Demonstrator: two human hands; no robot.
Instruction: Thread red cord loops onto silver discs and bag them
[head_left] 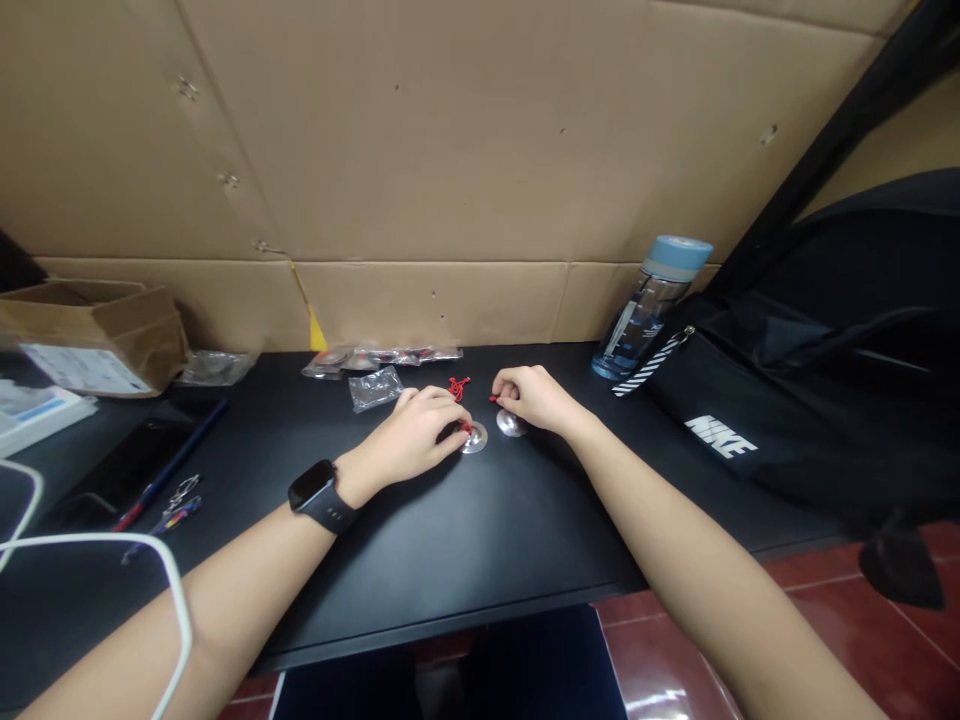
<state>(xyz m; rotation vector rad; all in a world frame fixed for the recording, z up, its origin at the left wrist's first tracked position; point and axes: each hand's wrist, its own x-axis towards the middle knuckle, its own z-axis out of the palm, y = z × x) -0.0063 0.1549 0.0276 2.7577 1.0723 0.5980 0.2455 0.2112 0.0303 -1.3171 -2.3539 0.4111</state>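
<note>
Two small shiny metal discs with red cord, which look like finger cymbals, lie close together on the black table. My left hand (pixel 420 432), with a dark watch on its wrist, pinches the red cord at the middle of the left cymbal (pixel 475 440). Beside it, the right cymbal (pixel 510 424) lies partly under my right hand (pixel 536 396). Thumb and fingers of that hand close on a bit of red cord (pixel 494 399). A loose tangle of red cord (pixel 458 388) rests just behind, between the hands.
A crumpled clear plastic bag (pixel 376 389) and several flat packets (pixel 382 356) lie at the back. A water bottle (pixel 651 305) and a black bag (pixel 735 420) stand right. Leftward are a cardboard box (pixel 97 335), a phone-like dark slab (pixel 139 465) and a white cable (pixel 176 590).
</note>
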